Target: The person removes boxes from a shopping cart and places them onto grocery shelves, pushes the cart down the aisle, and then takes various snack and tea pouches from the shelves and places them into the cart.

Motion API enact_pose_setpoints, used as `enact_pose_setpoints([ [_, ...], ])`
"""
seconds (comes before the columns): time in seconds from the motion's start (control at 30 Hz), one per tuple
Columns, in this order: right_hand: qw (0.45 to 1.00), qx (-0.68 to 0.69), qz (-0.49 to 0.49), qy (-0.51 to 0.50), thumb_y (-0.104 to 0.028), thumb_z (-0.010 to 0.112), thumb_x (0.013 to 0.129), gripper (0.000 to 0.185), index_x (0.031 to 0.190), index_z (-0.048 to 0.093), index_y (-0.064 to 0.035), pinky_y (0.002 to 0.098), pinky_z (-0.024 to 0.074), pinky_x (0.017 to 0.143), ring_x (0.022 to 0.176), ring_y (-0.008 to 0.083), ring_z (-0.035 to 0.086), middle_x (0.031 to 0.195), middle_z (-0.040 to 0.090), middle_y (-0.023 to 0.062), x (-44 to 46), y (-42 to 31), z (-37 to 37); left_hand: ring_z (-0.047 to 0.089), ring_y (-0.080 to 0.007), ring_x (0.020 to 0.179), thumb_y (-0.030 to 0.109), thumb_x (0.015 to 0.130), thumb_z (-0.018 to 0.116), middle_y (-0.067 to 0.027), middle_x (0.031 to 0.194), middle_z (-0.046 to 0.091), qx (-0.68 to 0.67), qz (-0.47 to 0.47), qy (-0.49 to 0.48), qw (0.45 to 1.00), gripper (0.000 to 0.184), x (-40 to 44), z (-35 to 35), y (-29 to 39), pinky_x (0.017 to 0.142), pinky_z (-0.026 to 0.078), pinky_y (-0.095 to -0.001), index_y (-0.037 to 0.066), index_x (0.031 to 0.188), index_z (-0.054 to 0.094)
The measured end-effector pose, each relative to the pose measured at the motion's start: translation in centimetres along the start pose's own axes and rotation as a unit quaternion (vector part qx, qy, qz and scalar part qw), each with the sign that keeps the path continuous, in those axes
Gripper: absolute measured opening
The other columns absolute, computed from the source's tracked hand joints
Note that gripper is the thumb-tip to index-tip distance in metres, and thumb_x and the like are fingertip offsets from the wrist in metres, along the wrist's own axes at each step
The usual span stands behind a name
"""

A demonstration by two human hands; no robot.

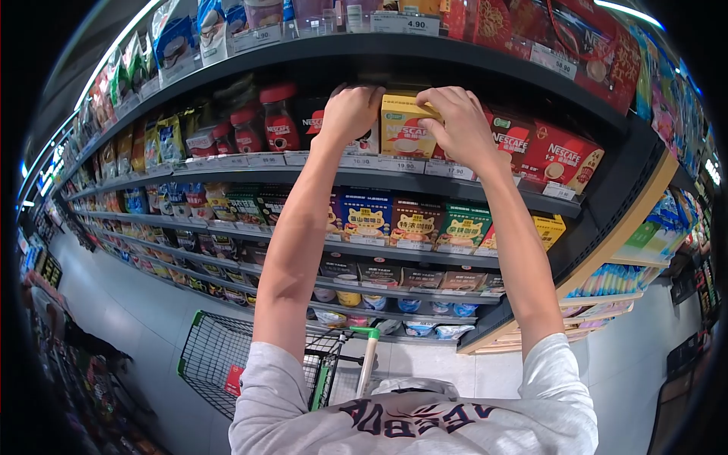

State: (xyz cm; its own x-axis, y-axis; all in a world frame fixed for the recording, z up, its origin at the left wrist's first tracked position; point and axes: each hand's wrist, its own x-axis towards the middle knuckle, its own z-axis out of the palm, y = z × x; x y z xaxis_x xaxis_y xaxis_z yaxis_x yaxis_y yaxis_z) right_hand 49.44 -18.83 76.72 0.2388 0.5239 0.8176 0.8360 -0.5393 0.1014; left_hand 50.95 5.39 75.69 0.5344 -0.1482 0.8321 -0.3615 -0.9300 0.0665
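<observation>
A yellow Nescafe coffee box (pixel 404 130) stands upright at the front of the upper shelf, between my two hands. My right hand (pixel 460 125) grips its top right corner, the thumb at the front face and the fingers curled over the top. Just left of this box, my left hand (pixel 350 114) is bent over the top of the row with its fingers curled. Its fingertips are hidden, and what they hold cannot be made out. A dark Nescafe box (pixel 311 121) is beside the left wrist. Red Nescafe boxes (pixel 557 154) stand to the right of my right hand.
Red-lidded coffee jars (pixel 279 117) stand farther left on this shelf. The upper shelf board (pixel 326 47) runs close above my hands. Cat-print coffee boxes (pixel 413 225) line the shelf below. A green-trimmed shopping cart (pixel 216 356) stands at lower left, near my body.
</observation>
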Motion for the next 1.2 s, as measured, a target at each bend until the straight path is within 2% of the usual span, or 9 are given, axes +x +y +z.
enact_pose_setpoints([
  [0.2, 0.999, -0.034, 0.018, -0.009, -0.02, 0.069, 0.093, 0.023, 0.113, 0.063, -0.0095, 0.0484, 0.0356, 0.108, 0.116, 0.0272, 0.059, 0.11, 0.073, 0.0067, -0.1, 1.1, 1.4, 0.067, -0.0437, 0.088, 0.032, 0.106, 0.048, -0.023, 0.089, 0.072, -0.027, -0.016, -0.002, 1.0, 0.039, 0.0, -0.1, 0.2, 0.091, 0.051, -0.0509, 0.004, 0.102, 0.075],
  [0.3, 0.998, -0.048, 0.037, -0.023, -0.021, 0.067, 0.095, 0.022, 0.114, 0.063, -0.0102, 0.0497, 0.0353, 0.11, 0.117, 0.0279, 0.06, 0.11, 0.074, 0.0081, 0.3, 1.3, 1.8, 0.067, -0.044, 0.087, 0.035, 0.106, 0.047, -0.0239, 0.084, 0.071, -0.023, 0.022, 0.052, 0.998, 0.046, -0.2, 0.1, 0.3, 0.08, 0.052, -0.0514, 0.0, 0.091, 0.074],
  [0.4, 0.996, -0.051, 0.062, -0.04, -0.022, 0.066, 0.096, 0.023, 0.116, 0.064, -0.0102, 0.0493, 0.0361, 0.11, 0.115, 0.0305, 0.061, 0.11, 0.073, 0.0106, 0.9, 1.4, 1.8, 0.067, -0.0442, 0.085, 0.038, 0.107, 0.046, -0.0248, 0.079, 0.069, -0.016, -0.039, -0.014, 0.999, 0.055, -0.2, -1.0, 1.3, 0.089, 0.051, -0.0508, -0.003, 0.08, 0.072],
  [0.5, 0.996, -0.048, 0.067, -0.04, -0.022, 0.065, 0.096, 0.024, 0.116, 0.065, -0.0089, 0.0469, 0.0385, 0.108, 0.109, 0.0349, 0.064, 0.11, 0.071, 0.0142, 1.4, 2.0, 2.4, 0.068, -0.0401, 0.087, 0.031, 0.106, 0.043, -0.0204, 0.087, 0.073, -0.003, -0.049, -0.063, 0.997, 0.047, 0.0, -1.7, 1.7, 0.104, 0.045, -0.0497, 0.0, 0.086, 0.074],
  [0.67, 0.994, -0.014, 0.092, -0.055, -0.015, 0.059, 0.096, 0.022, 0.115, 0.065, -0.0068, 0.0476, 0.0381, 0.108, 0.108, 0.0356, 0.066, 0.109, 0.072, 0.018, 1.9, 3.2, 3.3, 0.069, -0.0385, 0.089, 0.029, 0.105, 0.044, -0.0186, 0.09, 0.074, -0.004, -0.01, -0.013, 1.0, 0.043, -0.3, -0.8, 0.9, 0.106, 0.045, -0.049, 0.002, 0.093, 0.076],
  [0.87, 0.995, 0.02, 0.088, -0.035, -0.008, 0.054, 0.095, 0.023, 0.112, 0.069, -0.0032, 0.0464, 0.0467, 0.101, 0.106, 0.0392, 0.067, 0.108, 0.072, 0.0224, 2.3, 3.3, 2.7, 0.066, -0.04, 0.102, 0.03, 0.104, 0.046, -0.0203, 0.103, 0.073, -0.039, 0.006, 0.027, 0.999, 0.042, -0.3, 0.4, 0.3, 0.112, 0.04, -0.0514, -0.001, 0.102, 0.074],
  [0.93, 0.993, 0.053, 0.107, -0.026, -0.007, 0.052, 0.096, 0.027, 0.117, 0.068, -0.0019, 0.0469, 0.0497, 0.097, 0.106, 0.0407, 0.068, 0.108, 0.072, 0.0238, 2.6, 3.8, 2.7, 0.065, -0.0388, 0.109, 0.028, 0.104, 0.046, -0.0187, 0.111, 0.073, -0.031, 0.001, 0.008, 0.999, 0.039, -0.3, 0.3, 0.2, 0.113, 0.039, -0.052, 0.001, 0.11, 0.074],
  [1.07, 0.981, 0.087, 0.169, -0.034, -0.005, 0.046, 0.096, 0.036, 0.126, 0.066, -0.0003, 0.047, 0.0522, 0.093, 0.107, 0.0423, 0.068, 0.109, 0.072, 0.0261, 3.5, 4.3, 1.5, 0.065, -0.0386, 0.108, 0.027, 0.104, 0.046, -0.019, 0.109, 0.073, -0.033, 0.01, 0.023, 0.999, 0.038, -0.4, 0.4, 0.2, 0.112, 0.04, -0.0523, 0.002, 0.109, 0.074],
  [1.2, 0.965, 0.071, 0.21, -0.137, -0.004, 0.042, 0.095, 0.043, 0.132, 0.063, -0.0009, 0.0452, 0.0512, 0.095, 0.111, 0.0425, 0.067, 0.113, 0.072, 0.0257, 4.1, 3.8, -0.1, 0.066, -0.0389, 0.105, 0.027, 0.104, 0.046, -0.0186, 0.106, 0.074, -0.024, 0.019, 0.025, 0.999, 0.038, -0.4, 0.4, 0.0, 0.11, 0.042, -0.0511, 0.002, 0.108, 0.074],
])
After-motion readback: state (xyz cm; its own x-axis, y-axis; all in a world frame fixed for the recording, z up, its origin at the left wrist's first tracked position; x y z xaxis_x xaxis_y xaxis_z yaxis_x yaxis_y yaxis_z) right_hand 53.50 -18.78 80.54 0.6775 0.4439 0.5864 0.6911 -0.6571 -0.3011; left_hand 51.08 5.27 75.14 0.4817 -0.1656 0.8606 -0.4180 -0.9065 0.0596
